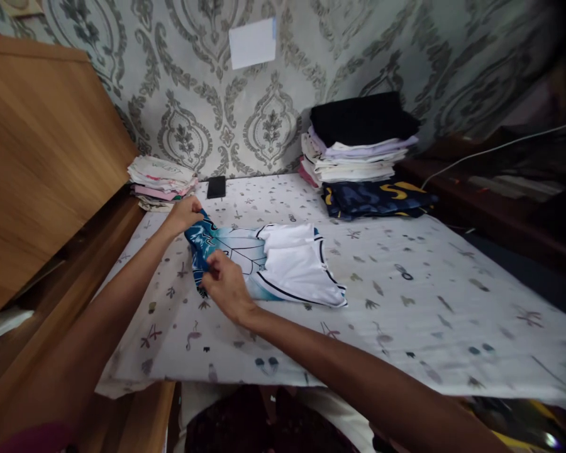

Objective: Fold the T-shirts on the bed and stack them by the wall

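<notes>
A white and teal-blue jersey [290, 258] with dark trim lies partly folded on the cloth-covered table [382, 296]. Its blue end is turned up at the left. At the far corner of that end, my left hand [185, 215] pinches the fabric between closed fingers. My right hand [229, 286] grips the near part of the same blue end, thumb and fingers together. The white part extends to the right, away from both hands, with a sleeve folded over on top.
A short stack of folded clothes [163, 179] sits at the back left, beside a black phone [216, 187]. A taller stack [358, 141] with a black garment [365, 118] on top stands at the back right, next to a folded navy and yellow garment [377, 198]. A wooden panel [51, 157] rises at left.
</notes>
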### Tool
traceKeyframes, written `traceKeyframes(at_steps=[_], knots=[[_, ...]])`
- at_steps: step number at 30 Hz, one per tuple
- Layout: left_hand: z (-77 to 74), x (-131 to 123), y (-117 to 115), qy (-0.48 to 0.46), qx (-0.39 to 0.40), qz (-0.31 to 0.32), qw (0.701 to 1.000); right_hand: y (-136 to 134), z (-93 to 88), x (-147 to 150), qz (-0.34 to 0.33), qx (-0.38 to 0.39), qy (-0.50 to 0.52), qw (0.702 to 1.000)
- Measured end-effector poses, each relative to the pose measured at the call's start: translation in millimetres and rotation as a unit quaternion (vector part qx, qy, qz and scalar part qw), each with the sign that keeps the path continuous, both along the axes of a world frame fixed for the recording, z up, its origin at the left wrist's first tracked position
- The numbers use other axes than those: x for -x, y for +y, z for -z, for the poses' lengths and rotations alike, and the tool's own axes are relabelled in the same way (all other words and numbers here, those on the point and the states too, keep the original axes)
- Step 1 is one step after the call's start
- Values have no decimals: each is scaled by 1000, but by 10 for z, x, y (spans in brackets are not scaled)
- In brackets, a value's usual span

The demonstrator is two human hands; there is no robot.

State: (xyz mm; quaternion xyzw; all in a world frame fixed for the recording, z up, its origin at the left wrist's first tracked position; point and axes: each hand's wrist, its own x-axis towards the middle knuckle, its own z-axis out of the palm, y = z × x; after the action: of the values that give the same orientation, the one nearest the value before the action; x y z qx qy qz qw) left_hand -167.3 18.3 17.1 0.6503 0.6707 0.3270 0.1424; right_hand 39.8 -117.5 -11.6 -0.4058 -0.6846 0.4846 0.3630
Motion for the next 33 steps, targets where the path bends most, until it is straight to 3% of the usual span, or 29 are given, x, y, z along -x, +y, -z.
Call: traceKeyframes(at_steps=[5,9,12,17,20,24,27,33], knots=[[-37,-684,46,74,-7,54,996,-73,79,-435,20,122,137,983],[123,-1127,1,25,58,64,996,-98,193,-602,10,205,180,962],[253,-1298,-38,-17,97,63,993,-91,268,-626,14,254,184,949],[315,-1328,-118,-105,128,52,985,-121,287,-649,16,249,165,954],[290,-1224,-238,-140,92,68,984,-171,274,-688,4,204,130,970],[285,-1066,-536,-45,-11,130,990,-221,283,-707,6,130,102,986],[277,-1029,-841,55,-59,154,985,-231,287,-703,7,122,102,987],[214,-1043,-1491,75,-47,165,982,-113,134,-925,-45,133,7,990]])
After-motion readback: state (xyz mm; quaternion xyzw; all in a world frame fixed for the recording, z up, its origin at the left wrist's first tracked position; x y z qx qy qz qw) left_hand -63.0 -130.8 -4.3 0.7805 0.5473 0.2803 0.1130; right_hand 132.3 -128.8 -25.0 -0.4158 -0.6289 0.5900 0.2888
